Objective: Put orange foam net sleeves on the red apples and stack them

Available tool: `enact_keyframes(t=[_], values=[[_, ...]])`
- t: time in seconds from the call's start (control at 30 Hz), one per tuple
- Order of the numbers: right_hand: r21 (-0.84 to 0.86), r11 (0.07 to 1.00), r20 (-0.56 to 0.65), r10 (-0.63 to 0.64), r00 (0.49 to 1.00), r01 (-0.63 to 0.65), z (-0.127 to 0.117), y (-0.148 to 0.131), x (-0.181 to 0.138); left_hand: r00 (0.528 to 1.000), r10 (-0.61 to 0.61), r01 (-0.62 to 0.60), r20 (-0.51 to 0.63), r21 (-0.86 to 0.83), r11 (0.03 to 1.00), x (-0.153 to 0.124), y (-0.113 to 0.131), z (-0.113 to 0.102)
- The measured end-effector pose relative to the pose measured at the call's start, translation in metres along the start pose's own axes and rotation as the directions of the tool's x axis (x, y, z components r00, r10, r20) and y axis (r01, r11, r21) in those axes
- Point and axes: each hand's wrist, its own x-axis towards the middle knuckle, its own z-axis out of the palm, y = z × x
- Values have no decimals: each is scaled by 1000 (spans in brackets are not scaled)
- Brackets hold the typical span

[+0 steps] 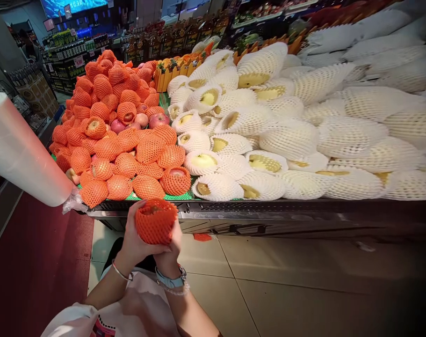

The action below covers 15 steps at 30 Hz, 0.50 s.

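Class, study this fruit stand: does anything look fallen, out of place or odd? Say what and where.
An orange scrap, likely netting, lies on the floor below the stand, apart from the pile. A few red apples sit bare among the netted ones. The netted apple between left hand and right hand looks fine.

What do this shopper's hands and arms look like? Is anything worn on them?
Both forearms are bare, with no sleeves in view. The left hand has a thin silver metal bangle at its wrist. The right hand has a pale blue watch strap at its wrist, and beside it a fine pale beaded bracelet. No gloves; rings cannot be made out.
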Motion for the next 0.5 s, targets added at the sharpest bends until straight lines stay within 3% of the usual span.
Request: enact_keyframes(t=[0.1,0.3,0.4,0.5], values=[[31,998,35,53,998,-54,-1,-9,0,994,70,-75,-81,-58,996,-3,-12,12],[13,983,24,182,983,-183,-5,2,6,995,-91,97,-51,125,987,0,0,5],[-59,974,85,222,971,-217,-6,13,8,989,38,-12,-141,183,983,2,-3,-1],[-129,986,239,137,961,-108,-8,11,7,967,159,-100,-201,274,956,17,6,-15]])
